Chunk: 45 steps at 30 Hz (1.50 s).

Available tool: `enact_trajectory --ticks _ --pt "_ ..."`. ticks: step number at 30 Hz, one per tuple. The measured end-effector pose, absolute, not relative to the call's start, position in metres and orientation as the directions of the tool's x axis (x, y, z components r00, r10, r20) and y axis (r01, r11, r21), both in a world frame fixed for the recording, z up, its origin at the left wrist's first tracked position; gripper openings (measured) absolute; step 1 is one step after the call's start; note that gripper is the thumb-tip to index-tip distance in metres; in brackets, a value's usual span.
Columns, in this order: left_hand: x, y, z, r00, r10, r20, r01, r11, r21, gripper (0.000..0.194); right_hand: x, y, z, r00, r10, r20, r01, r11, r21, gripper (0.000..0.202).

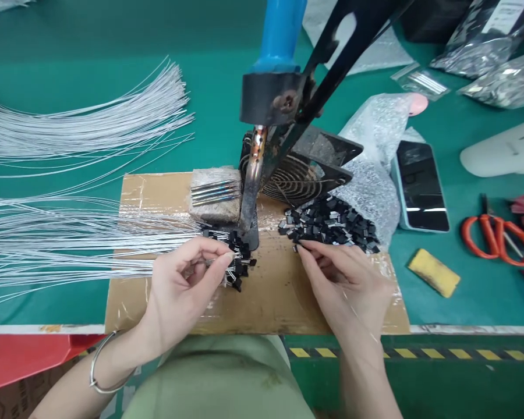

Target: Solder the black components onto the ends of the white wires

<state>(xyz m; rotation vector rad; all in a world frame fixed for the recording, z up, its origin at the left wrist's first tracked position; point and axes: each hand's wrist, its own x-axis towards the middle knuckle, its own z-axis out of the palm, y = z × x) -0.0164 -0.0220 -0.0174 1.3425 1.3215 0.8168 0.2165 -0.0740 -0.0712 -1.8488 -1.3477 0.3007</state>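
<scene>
My left hand (192,279) is closed in a pinch on a thin white wire (209,262), over a cluster of wire ends fitted with small black connectors (242,256). My right hand (344,273) pinches a small black connector (295,248) at the front left edge of a heap of loose black connectors (332,224). Between and above the hands, a soldering iron (257,151) with a blue handle hangs tip down in a black holder. The left palm and fingers partly hide the wires beneath them.
Brown cardboard (271,291) covers the work area on the green table. A white wire bundle (113,125) lies at left. A worn block (216,203) with metal rods and a black fan (305,174) stand behind. Rightward are a phone (421,186), yellow sponge (434,272) and red-handled scissors (498,235).
</scene>
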Motion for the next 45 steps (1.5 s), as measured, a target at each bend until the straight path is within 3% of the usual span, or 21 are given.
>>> enact_trajectory --ticks 4,21,25,30,33,38,45 --pt "-0.018 -0.024 -0.021 0.166 0.970 -0.179 0.266 0.131 0.955 0.006 0.221 -0.072 -0.074 0.241 0.901 0.360 0.832 0.000 -0.555 0.011" --pt "-0.018 -0.020 -0.016 0.199 0.959 -0.203 0.286 0.141 0.948 0.008 0.209 -0.069 -0.077 0.195 0.920 0.340 0.845 0.018 -0.534 0.005" --pt "-0.016 -0.021 -0.016 0.178 0.960 -0.216 0.266 0.164 0.950 0.008 0.204 -0.070 -0.077 0.245 0.910 0.333 0.816 -0.008 -0.578 0.007" --pt "-0.014 -0.022 -0.017 0.144 0.963 -0.227 0.270 0.182 0.945 0.008 0.195 -0.076 -0.069 0.479 0.873 0.094 0.518 -0.195 -0.833 0.012" --pt "-0.012 -0.021 -0.016 0.130 0.963 -0.236 0.280 0.192 0.940 0.008 0.189 -0.076 -0.060 0.482 0.876 -0.009 0.344 -0.199 -0.918 0.009" --pt "-0.011 -0.019 -0.013 0.142 0.960 -0.243 0.293 0.194 0.936 0.008 0.179 -0.070 -0.046 0.410 0.909 -0.071 0.119 -0.131 -0.984 0.003" --pt "-0.011 -0.018 -0.011 0.212 0.944 -0.251 0.301 0.181 0.936 0.009 0.160 -0.062 -0.039 0.256 0.946 -0.197 -0.131 -0.169 -0.977 0.008"
